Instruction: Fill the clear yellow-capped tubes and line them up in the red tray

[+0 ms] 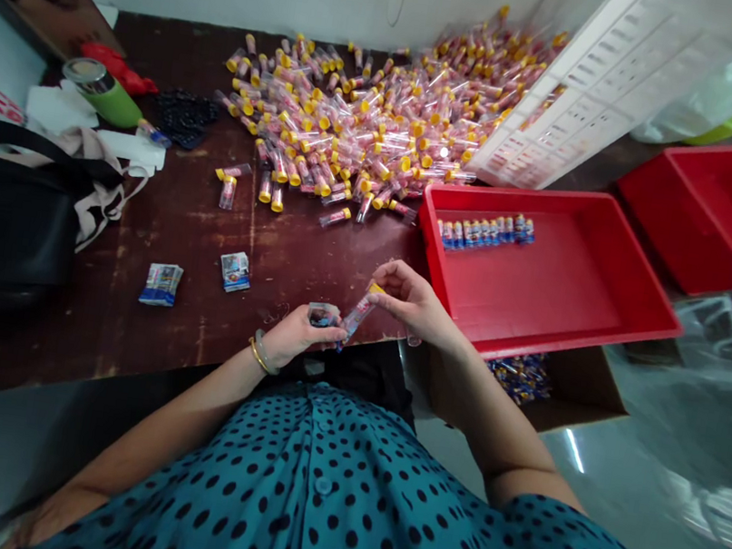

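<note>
Close to the table's front edge, my right hand (pixel 411 302) is closed on a clear tube (pixel 358 312) by its yellow cap. The tube slants down toward my left hand (pixel 295 334), which pinches a small clear film sleeve (pixel 322 314) with some blue print. The tube's lower end meets the left fingertips; whether it sits inside the sleeve I cannot tell. To the left lie two small stacks of flat blue printed sleeves, a nearer stack (pixel 161 284) and a farther stack (pixel 235 271). A large pile of yellow-capped tubes (pixel 360 127) spreads across the back.
Right of my hands is a red tray (pixel 584 289) holding a row of blue-wrapped tubes (pixel 486 232). Beneath it, a cardboard box (pixel 585 395) contains many blue pieces. A second red bin (pixel 669 219) stands farther right. A black bag (pixel 1 229) and green bottle (pixel 108 94) occupy the left.
</note>
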`<state>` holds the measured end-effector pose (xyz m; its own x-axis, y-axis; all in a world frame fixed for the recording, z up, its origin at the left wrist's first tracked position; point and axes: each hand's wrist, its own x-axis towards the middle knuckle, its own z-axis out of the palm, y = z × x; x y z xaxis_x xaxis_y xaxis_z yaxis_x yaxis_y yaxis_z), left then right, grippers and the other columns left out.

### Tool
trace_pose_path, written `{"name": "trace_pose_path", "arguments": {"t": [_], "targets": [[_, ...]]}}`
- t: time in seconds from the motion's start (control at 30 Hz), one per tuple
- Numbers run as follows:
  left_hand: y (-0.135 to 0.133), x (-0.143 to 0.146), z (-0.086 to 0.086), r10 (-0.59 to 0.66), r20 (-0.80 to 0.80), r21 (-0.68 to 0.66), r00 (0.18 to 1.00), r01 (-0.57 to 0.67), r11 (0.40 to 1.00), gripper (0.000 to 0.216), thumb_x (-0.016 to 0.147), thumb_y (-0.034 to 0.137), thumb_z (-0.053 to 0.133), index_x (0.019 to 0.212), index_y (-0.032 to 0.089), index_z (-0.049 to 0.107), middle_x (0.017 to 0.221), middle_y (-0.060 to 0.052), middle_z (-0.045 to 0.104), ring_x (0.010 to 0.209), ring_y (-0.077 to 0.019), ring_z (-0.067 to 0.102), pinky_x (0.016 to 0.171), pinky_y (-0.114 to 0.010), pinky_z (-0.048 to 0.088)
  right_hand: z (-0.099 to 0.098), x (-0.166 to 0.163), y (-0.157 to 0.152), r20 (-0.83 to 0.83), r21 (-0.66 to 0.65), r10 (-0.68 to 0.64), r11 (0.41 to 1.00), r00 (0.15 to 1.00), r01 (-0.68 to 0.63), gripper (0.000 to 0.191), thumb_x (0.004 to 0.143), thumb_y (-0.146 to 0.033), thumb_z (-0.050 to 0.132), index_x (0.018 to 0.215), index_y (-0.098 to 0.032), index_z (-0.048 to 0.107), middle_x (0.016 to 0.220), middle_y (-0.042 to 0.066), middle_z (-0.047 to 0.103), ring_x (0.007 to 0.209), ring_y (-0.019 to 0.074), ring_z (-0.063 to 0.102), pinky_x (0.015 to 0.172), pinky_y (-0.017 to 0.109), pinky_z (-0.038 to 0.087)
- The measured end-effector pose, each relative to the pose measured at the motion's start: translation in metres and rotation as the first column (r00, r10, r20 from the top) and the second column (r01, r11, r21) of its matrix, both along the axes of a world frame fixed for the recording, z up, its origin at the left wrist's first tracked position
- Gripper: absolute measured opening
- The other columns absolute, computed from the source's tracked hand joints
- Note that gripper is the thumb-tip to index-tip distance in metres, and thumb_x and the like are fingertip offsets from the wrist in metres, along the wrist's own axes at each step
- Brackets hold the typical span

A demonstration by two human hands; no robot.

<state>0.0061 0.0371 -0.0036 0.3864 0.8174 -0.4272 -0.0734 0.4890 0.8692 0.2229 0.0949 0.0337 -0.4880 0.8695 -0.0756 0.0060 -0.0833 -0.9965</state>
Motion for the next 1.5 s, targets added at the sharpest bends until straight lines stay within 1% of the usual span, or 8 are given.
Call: {"name": "trace_pose_path", "arguments": {"t": [0.17, 0.43, 0.9, 1.1, 1.17, 1.27, 1.33, 1.5], "targets": [[-0.003, 0.011, 0.003, 0.028, 0.093, -0.051, 0.995, -0.023, 0.998, 0.031, 0.073, 0.040, 0.077, 0.087, 0.015, 0.065, 0.075, 0.000, 0.063, 0.063, -0.0114, 0.056, 0.055, -0.023, 0.042, -0.015, -0.005, -0.012, 0.079, 0.064, -0.113, 0.992, 0.990, 0.108, 0.026, 0.078, -0.036, 0.075, 0.089, -0.019, 0.058, 0.083, -0.001, 0.062, 0.075, 0.0120, 0.060, 0.073, 0.025, 0.051], [-0.001, 0.018, 0.012, 0.129, 0.184, -0.175, 0.974, -0.097, 0.980, 0.034, 0.068, 0.039, 0.083, 0.080, 0.016, 0.061, 0.069, 0.003, 0.059, 0.063, -0.0111, 0.056, 0.055, -0.022, 0.041, -0.027, -0.015, -0.052, -0.011, -0.080, -0.157, 0.985, 0.987, 0.156, 0.032, 0.078, -0.040, 0.075, 0.101, -0.024, 0.058, 0.096, 0.001, 0.069, 0.079, 0.0165, 0.067, 0.070, 0.030, 0.057], [0.009, 0.038, 0.016, 0.079, 0.135, -0.160, 0.988, -0.057, 0.985, 0.033, 0.071, 0.042, 0.080, 0.086, 0.016, 0.066, 0.072, 0.001, 0.060, 0.062, -0.0101, 0.056, 0.056, -0.022, 0.041, -0.026, 0.000, -0.044, -0.052, -0.070, -0.222, 0.973, 0.974, 0.218, 0.027, 0.077, -0.038, 0.076, 0.094, -0.021, 0.064, 0.094, 0.001, 0.068, 0.083, 0.0152, 0.064, 0.077, 0.028, 0.053], [0.022, 0.060, 0.010, -0.011, -0.076, 0.074, 0.997, 0.016, 0.997, 0.038, 0.084, 0.049, 0.064, 0.105, 0.017, 0.069, 0.077, -0.004, 0.066, 0.063, -0.0146, 0.058, 0.055, -0.025, 0.045, -0.009, 0.049, -0.008, -0.129, -0.229, -0.404, 0.901, 0.906, 0.369, 0.035, 0.081, -0.045, 0.069, 0.107, -0.024, 0.057, 0.077, -0.004, 0.058, 0.046, 0.0048, 0.043, 0.040, 0.017, 0.033], [0.037, 0.087, 0.007, -0.011, -0.232, 0.385, 0.973, 0.102, 0.917, 0.030, 0.089, 0.044, 0.058, 0.100, 0.019, 0.071, 0.090, -0.007, 0.070, 0.080, -0.0197, 0.064, 0.072, -0.031, 0.051, -0.002, 0.087, 0.018, -0.103, -0.210, -0.524, 0.842, 0.845, 0.497, 0.039, 0.081, -0.049, 0.066, 0.109, -0.024, 0.056, 0.070, -0.006, 0.053, 0.043, 0.0048, 0.038, 0.038, 0.016, 0.029], [0.070, 0.143, 0.015, -0.090, -0.419, 0.689, 0.904, 0.381, 0.617, 0.030, 0.096, 0.031, 0.044, 0.113, 0.025, 0.068, 0.124, -0.009, 0.065, 0.107, -0.0218, 0.062, 0.096, -0.035, 0.046, 0.007, 0.153, 0.057, -0.021, -0.135, -0.650, 0.755, 0.760, 0.642, 0.050, 0.076, -0.056, 0.066, 0.111, -0.023, 0.056, 0.066, -0.007, 0.049, 0.046, 0.0058, 0.038, 0.040, 0.016, 0.028], [0.095, 0.175, 0.024, -0.073, -0.615, 0.676, 0.785, 0.573, 0.464, 0.029, 0.093, 0.021, 0.045, 0.114, 0.023, 0.067, 0.128, -0.010, 0.063, 0.107, -0.0219, 0.062, 0.095, -0.035, 0.046, 0.007, 0.194, 0.076, 0.082, -0.060, -0.699, 0.708, 0.711, 0.703, 0.055, 0.073, -0.061, 0.065, 0.108, -0.020, 0.056, 0.066, -0.006, 0.048, 0.047, 0.0061, 0.039, 0.042, 0.016, 0.030], [0.126, 0.198, 0.031, -0.029, -0.857, 0.486, 0.515, 0.825, 0.289, 0.023, 0.083, 0.005, 0.048, 0.085, 0.016, 0.067, 0.091, -0.011, 0.068, 0.088, -0.0234, 0.061, 0.078, -0.035, 0.045, -0.005, 0.271, 0.102, 0.306, 0.053, -0.744, 0.636, 0.594, 0.770, 0.045, 0.078, -0.055, 0.064, 0.100, -0.016, 0.054, 0.065, -0.005, 0.051, 0.049, 0.0070, 0.042, 0.044, 0.018, 0.033]]}}
